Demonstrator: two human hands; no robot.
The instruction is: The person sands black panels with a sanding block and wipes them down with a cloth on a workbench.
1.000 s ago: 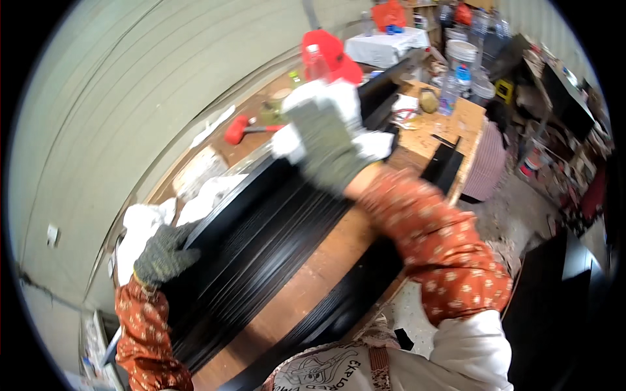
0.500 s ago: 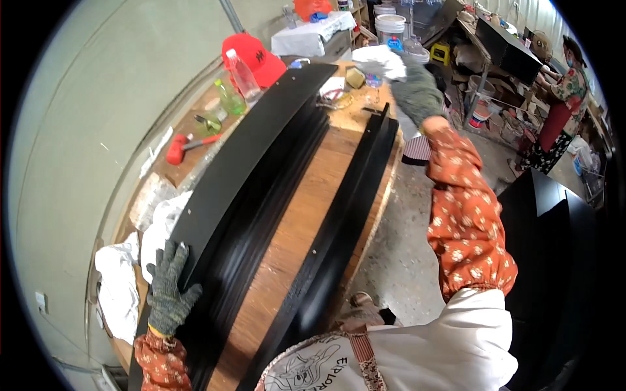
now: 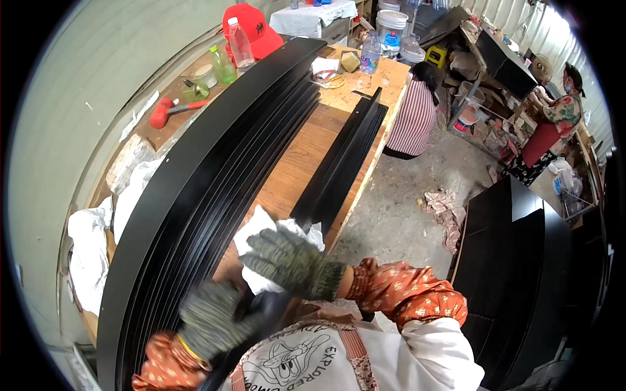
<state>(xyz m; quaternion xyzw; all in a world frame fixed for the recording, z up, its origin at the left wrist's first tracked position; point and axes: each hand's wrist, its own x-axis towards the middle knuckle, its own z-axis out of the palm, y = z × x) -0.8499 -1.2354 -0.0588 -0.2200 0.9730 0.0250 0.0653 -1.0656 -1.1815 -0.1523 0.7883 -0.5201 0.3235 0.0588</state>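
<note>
My right hand (image 3: 287, 262), in a grey-green knit glove, presses a white cloth (image 3: 261, 226) onto the near part of a narrow black ridged strip (image 3: 342, 153). The cloth bunches out around the fingers. To its left, my left hand (image 3: 212, 319), gloved alike, is smeared by motion. It is over the near end of the black pieces, thumb apart, other fingers unclear. A long, wide black moulding (image 3: 195, 156) with stepped grooves runs along the left of the wooden table (image 3: 285, 167).
Along the wall side lie a red mallet (image 3: 169, 112), a green bottle (image 3: 223, 65), a red cap (image 3: 254, 32) and white rags (image 3: 89, 254). A clear bottle (image 3: 370, 53) stands at the far end. One person (image 3: 414, 117) is low beyond the table; another (image 3: 561, 117) works far right. Black panels (image 3: 502, 280) stand right.
My right hand has come back from the table's far end with the cloth to the near strip. My left hand has left the wide moulding's outer edge and moved right and nearer.
</note>
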